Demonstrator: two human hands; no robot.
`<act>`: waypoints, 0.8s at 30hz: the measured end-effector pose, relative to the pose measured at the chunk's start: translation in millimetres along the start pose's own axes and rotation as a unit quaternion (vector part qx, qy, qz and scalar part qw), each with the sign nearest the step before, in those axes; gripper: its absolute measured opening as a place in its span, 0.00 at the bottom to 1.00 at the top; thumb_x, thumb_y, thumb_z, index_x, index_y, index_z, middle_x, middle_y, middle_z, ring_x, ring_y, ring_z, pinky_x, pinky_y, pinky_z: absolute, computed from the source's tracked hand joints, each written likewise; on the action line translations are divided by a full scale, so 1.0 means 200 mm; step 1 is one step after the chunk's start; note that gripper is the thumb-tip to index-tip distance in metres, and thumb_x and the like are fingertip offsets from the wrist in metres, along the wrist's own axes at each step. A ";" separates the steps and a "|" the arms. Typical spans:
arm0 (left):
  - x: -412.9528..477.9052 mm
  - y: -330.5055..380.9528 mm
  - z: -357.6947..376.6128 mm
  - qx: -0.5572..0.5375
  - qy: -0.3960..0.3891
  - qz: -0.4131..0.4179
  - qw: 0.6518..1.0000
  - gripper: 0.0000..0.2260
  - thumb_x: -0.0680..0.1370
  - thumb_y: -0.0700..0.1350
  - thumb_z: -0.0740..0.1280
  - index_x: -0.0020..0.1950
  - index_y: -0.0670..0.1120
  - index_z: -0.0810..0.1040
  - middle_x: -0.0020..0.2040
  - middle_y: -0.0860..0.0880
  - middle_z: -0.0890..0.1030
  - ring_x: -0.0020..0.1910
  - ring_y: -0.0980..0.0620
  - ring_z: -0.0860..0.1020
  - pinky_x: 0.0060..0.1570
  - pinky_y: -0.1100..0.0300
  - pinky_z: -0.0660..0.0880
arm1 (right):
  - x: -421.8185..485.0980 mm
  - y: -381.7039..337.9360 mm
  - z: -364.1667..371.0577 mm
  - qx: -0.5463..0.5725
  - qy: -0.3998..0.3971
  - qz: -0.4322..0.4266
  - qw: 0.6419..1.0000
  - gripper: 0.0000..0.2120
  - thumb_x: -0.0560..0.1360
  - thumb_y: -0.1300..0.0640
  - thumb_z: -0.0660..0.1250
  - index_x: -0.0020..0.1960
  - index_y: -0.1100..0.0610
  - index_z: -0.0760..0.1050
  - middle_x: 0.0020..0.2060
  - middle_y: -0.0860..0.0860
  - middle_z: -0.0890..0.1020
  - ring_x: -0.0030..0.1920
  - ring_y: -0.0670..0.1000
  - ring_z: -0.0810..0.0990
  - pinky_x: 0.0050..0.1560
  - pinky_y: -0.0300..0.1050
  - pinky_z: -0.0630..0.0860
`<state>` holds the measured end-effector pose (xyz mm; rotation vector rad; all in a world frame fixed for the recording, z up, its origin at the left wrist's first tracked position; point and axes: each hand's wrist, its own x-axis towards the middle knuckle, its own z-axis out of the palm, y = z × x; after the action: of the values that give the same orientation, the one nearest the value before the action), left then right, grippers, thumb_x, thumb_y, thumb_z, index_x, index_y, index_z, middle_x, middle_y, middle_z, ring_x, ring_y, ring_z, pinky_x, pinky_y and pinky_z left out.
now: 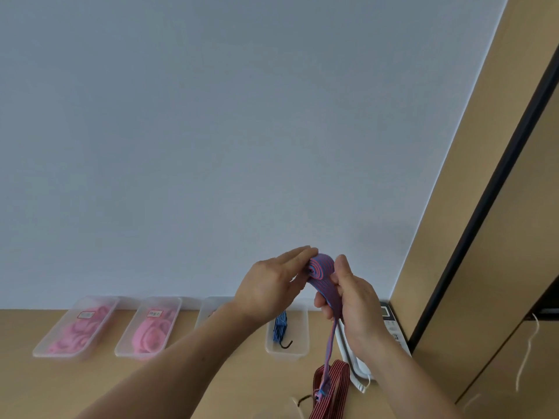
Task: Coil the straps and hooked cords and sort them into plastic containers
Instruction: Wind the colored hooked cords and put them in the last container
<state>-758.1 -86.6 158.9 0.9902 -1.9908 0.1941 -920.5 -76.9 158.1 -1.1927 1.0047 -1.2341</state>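
Nothing actually readable here, tbh. Over at 8 o'clock there's a small red-bordered label (86,314) on the leftmost container (45,346) and a similar label (155,313) on the next container (127,343), but the characters are just blur. The desk phone (390,323) at 4 o'clock has a little screen and keys, all too tiny to make out.

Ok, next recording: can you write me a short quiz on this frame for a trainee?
1. True or false: the striped strap is fully coiled.
2. In the row, the container holding the blue hooked cord stands: A) leftmost B) rightmost C) second from left.
3. Fill in: the coils in the leftmost container are ____.
Key: 1 false, its tail hangs below the right hand; 2 B; 3 pink.
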 end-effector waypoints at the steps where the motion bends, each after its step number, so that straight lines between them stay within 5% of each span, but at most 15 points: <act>1: -0.01 0.00 0.00 0.018 0.004 0.022 1.000 0.18 0.74 0.36 0.71 0.64 0.41 0.80 0.60 0.47 0.83 0.48 0.47 0.84 0.39 0.57 0.81 | 0.00 0.00 0.00 -0.004 -0.001 -0.002 1.000 0.30 0.69 0.30 0.60 0.36 0.57 0.82 0.27 0.57 0.79 0.23 0.51 0.70 0.26 0.38 0.68; 12: -0.04 -0.05 0.01 0.043 -0.003 0.052 0.998 0.20 0.75 0.34 0.70 0.67 0.41 0.78 0.66 0.42 0.79 0.59 0.44 0.82 0.50 0.52 0.82 | -0.02 0.04 -0.01 -0.026 -0.018 -0.029 0.999 0.24 0.73 0.34 0.65 0.38 0.55 0.83 0.30 0.56 0.81 0.25 0.50 0.71 0.28 0.38 0.68; 14: -0.04 -0.04 0.02 -0.015 -0.028 -0.027 0.999 0.29 0.75 0.31 0.66 0.75 0.47 0.70 0.73 0.46 0.72 0.66 0.48 0.77 0.55 0.60 0.78 | -0.02 0.04 0.00 -0.036 -0.002 -0.048 0.998 0.23 0.73 0.36 0.64 0.38 0.55 0.82 0.31 0.55 0.82 0.26 0.50 0.72 0.29 0.39 0.69; 15: -0.04 -0.02 0.02 -0.097 -0.056 -0.116 0.987 0.31 0.76 0.32 0.63 0.78 0.51 0.63 0.76 0.48 0.68 0.68 0.51 0.74 0.57 0.62 0.76 | -0.02 0.04 0.00 -0.037 0.006 -0.059 0.998 0.22 0.73 0.37 0.63 0.39 0.56 0.82 0.32 0.55 0.83 0.27 0.50 0.72 0.30 0.39 0.70; 17: -0.02 0.01 0.01 -0.337 -0.082 -0.341 0.874 0.29 0.80 0.38 0.61 0.80 0.52 0.57 0.74 0.50 0.70 0.67 0.51 0.75 0.58 0.58 0.76 | -0.01 0.04 0.00 -0.040 0.009 -0.080 0.996 0.21 0.73 0.39 0.63 0.43 0.57 0.81 0.34 0.55 0.84 0.28 0.49 0.74 0.32 0.38 0.71; 19: 0.00 0.02 -0.01 -0.487 -0.109 -0.439 0.747 0.17 0.82 0.49 0.60 0.70 0.45 0.72 0.60 0.46 0.81 0.56 0.49 0.81 0.54 0.53 0.76 | -0.02 0.05 0.01 -0.062 -0.003 -0.095 0.994 0.18 0.74 0.41 0.62 0.44 0.54 0.81 0.35 0.54 0.84 0.29 0.48 0.75 0.33 0.37 0.72; 21: 0.01 0.04 -0.02 -0.512 -0.153 -0.414 0.737 0.17 0.80 0.56 0.61 0.52 0.44 0.80 0.43 0.46 0.81 0.43 0.49 0.79 0.50 0.54 0.75 | -0.03 0.07 0.01 -0.090 -0.018 -0.104 0.990 0.13 0.74 0.42 0.61 0.43 0.48 0.81 0.35 0.52 0.84 0.30 0.48 0.76 0.34 0.38 0.73; 24: 0.01 0.06 -0.01 -0.534 -0.128 -0.381 0.744 0.13 0.81 0.52 0.64 0.50 0.43 0.79 0.42 0.45 0.80 0.41 0.48 0.77 0.49 0.56 0.77 | -0.04 0.08 0.01 -0.115 -0.004 -0.109 0.987 0.14 0.75 0.41 0.60 0.42 0.46 0.80 0.34 0.51 0.84 0.30 0.48 0.77 0.33 0.39 0.73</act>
<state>-765.3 -78.5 164.2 0.9265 -1.3309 -1.4438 -917.8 -69.9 141.0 -1.5196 1.0527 -1.3061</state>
